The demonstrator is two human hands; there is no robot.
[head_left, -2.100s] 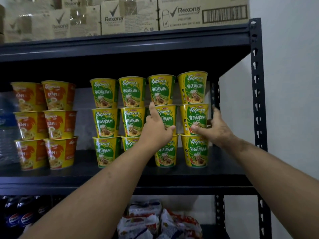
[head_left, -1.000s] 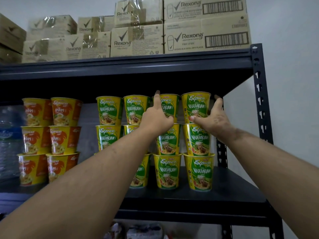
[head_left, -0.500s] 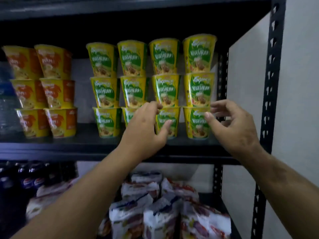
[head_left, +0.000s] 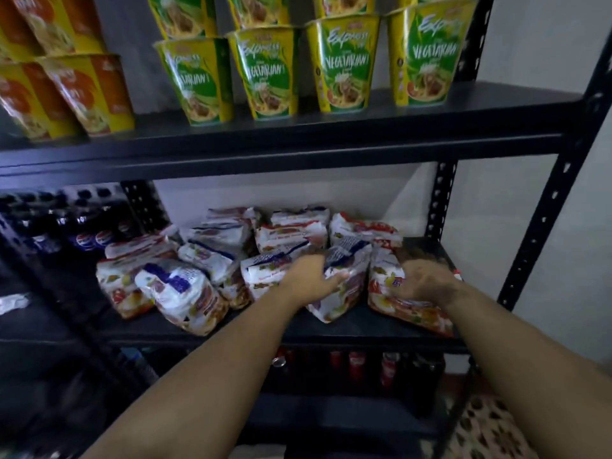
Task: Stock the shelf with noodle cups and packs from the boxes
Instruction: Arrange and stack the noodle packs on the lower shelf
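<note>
Dark metal rack against a pale wall; I take the middle shelf [head_left: 331, 329] as my landmark. On the board above it the noodle cups look done: green vegetarian cups [head_left: 344, 64] in a stacked row, orange cups [head_left: 82, 91] to their left. On the middle shelf itself the noodle packs [head_left: 185, 293] lie in a loose, tilted heap, not lined up, so I judge that part is left. Cola bottles [head_left: 86, 238] sit on it at the far left, red-capped bottles [head_left: 356, 366] below it. No boxes in view. My left hand [head_left: 309, 279] lies over the heap near the shelf's centre, fingers loosely spread, thumb against the upright blue-and-white pack [head_left: 344, 286]; touching, not clearly gripping. My right hand [head_left: 427, 281] rests on top of the red pack [head_left: 407, 309] at the shelf's right end; motion blur, so I cannot tell whether those fingers curl round it or lie flat.
</note>
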